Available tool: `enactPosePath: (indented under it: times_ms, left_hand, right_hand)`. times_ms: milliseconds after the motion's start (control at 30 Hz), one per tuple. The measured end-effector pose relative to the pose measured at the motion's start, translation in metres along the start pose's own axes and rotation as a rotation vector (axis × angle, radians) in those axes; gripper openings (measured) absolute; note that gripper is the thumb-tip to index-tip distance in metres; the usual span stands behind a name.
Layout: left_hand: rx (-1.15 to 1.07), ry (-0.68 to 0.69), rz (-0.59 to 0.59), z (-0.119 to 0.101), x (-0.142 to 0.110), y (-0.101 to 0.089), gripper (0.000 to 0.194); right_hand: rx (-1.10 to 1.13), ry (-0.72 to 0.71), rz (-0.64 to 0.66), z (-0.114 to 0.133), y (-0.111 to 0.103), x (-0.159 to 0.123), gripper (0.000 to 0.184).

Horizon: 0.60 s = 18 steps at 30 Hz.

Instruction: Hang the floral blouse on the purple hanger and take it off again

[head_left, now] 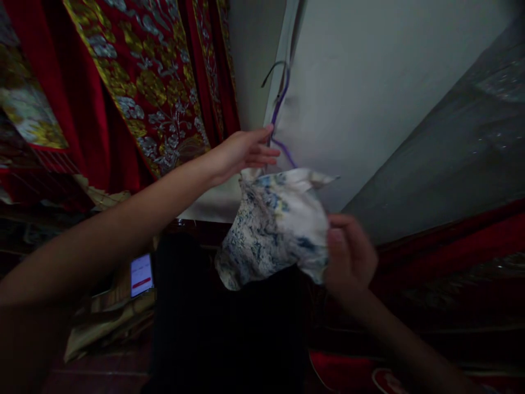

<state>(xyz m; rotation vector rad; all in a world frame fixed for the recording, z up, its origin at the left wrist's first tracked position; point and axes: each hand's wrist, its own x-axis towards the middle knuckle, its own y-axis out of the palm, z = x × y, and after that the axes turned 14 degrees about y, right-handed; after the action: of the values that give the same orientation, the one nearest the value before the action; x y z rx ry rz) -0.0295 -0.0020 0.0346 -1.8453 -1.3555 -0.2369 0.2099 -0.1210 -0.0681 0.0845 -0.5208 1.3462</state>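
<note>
A white garment (266, 230) with a blue floral print hangs from a purple clothes hanger (280, 104) in front of me. My left hand (250, 150) pinches the hanger near its neck between thumb and forefinger, with the other fingers loosely extended. On the right, my right hand (350, 257) is closed on the garment's side edge, slightly blurred by motion. The cloth is spread between the two sides, and part of the hanger is hidden behind it.
Red cloths with gold and silver embroidery (151, 82) hang at the left. A pale wall (348, 71) stands ahead, with a clear plastic-like sheet (463, 120) at the right. A lit phone (141, 275) rests at the lower left, beside my dark-clothed lap (229, 339).
</note>
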Motion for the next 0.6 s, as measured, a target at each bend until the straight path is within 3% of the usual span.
enactPosePath:
  times_ms: [100, 133, 167, 233, 300, 333, 400, 500, 600]
  left_hand:
    - [-0.184, -0.184, 0.113, -0.022, -0.024, 0.014, 0.032]
    - [-0.241, -0.253, 0.149, -0.027, -0.036, 0.016, 0.028]
    - [-0.282, -0.316, 0.191, -0.031, -0.048, 0.017, 0.025]
    - [-0.281, -0.392, 0.287, -0.036, -0.071, 0.012, 0.025]
    - [-0.156, -0.384, 0.335, -0.037, -0.088, 0.001, 0.030]
    - [-0.068, -0.355, 0.326, -0.038, -0.092, -0.007, 0.032]
    - [0.095, -0.282, 0.280, -0.035, -0.095, -0.023, 0.034]
    - [0.210, -0.176, 0.157, -0.022, -0.086, -0.046, 0.035]
    - [0.224, -0.073, -0.052, 0.001, -0.071, -0.062, 0.033]
  right_hand:
    - [-0.158, -0.143, 0.518, -0.002, 0.024, -0.013, 0.017]
    - [-0.174, -0.152, 0.588, -0.003, 0.030, -0.008, 0.021]
    - [-0.176, -0.162, 0.577, -0.004, 0.034, 0.002, 0.022]
    - [-0.177, -0.205, 0.394, -0.009, 0.036, 0.030, 0.026]
    - [-0.199, -0.258, 0.198, -0.019, 0.033, 0.063, 0.040]
    - [-0.210, -0.256, 0.186, -0.025, 0.030, 0.078, 0.048]
    - [-0.175, -0.112, 0.370, -0.041, 0.024, 0.100, 0.046]
    - [0.057, 0.293, 0.680, -0.058, 0.018, 0.109, 0.048]
    - [0.333, 0.488, 0.635, -0.056, 0.018, 0.108, 0.050]
